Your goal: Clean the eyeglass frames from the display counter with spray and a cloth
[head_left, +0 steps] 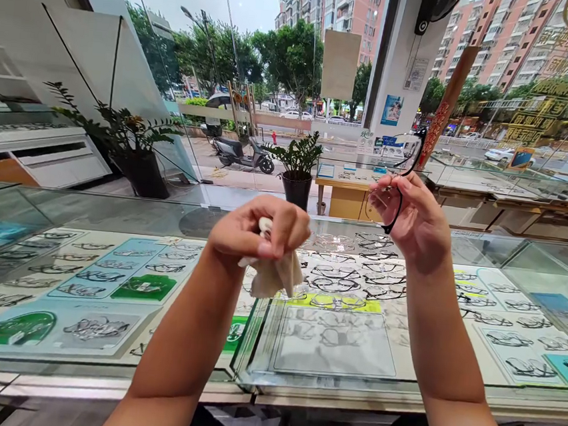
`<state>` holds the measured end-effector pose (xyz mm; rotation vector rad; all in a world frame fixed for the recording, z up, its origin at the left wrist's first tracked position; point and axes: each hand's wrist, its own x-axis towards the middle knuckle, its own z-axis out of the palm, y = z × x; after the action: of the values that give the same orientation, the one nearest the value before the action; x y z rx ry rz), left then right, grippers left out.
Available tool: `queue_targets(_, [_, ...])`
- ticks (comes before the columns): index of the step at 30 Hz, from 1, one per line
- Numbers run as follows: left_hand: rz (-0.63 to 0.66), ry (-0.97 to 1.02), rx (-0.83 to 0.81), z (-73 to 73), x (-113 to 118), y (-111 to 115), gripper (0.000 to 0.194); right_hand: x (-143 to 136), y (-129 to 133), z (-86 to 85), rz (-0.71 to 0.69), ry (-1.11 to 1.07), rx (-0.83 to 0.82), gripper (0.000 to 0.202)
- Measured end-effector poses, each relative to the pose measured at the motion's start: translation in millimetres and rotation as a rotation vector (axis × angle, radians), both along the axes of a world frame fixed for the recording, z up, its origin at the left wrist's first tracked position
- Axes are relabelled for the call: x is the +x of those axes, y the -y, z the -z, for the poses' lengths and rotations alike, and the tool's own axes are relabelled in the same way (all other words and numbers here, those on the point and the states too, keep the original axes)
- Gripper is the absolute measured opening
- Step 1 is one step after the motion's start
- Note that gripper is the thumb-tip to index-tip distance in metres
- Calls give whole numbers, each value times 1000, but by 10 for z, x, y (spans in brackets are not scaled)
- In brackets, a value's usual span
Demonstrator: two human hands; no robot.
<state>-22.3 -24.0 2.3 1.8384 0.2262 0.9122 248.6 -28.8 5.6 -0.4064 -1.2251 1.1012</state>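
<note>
My left hand point(267, 228) is closed around a pale beige cloth point(278, 276), which hangs below the fingers over the glass display counter point(336, 345). Farther right and higher, my right hand point(417, 216) pinches a pair of glasses point(398, 214) with a dark frame between thumb and fingers. The glasses are held up, turned on edge, with one rim above the fingertips and one part below. The two hands are apart, and the cloth does not touch the glasses.
Rows of glasses point(334, 285) lie under the counter's glass top. Beyond the counter stand two potted plants point(296, 187), point(142, 169) before large windows. A wooden display table point(344, 202) is behind my right hand.
</note>
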Motion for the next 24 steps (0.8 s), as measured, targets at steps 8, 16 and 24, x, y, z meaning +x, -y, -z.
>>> queue_targets(8, [-562,-19,22,333,-733,-260,27,-48,-127,215,-8,-45,-35,22])
queue_targets(16, [-1115,-43,-132,1278,-1247,-863,29,42,-281,961,154,-23,-165,30])
queue_targets(24, [-1294,-257,-153,1739,-1297,-1098,36,91,-482,1276,277,58,-231,38])
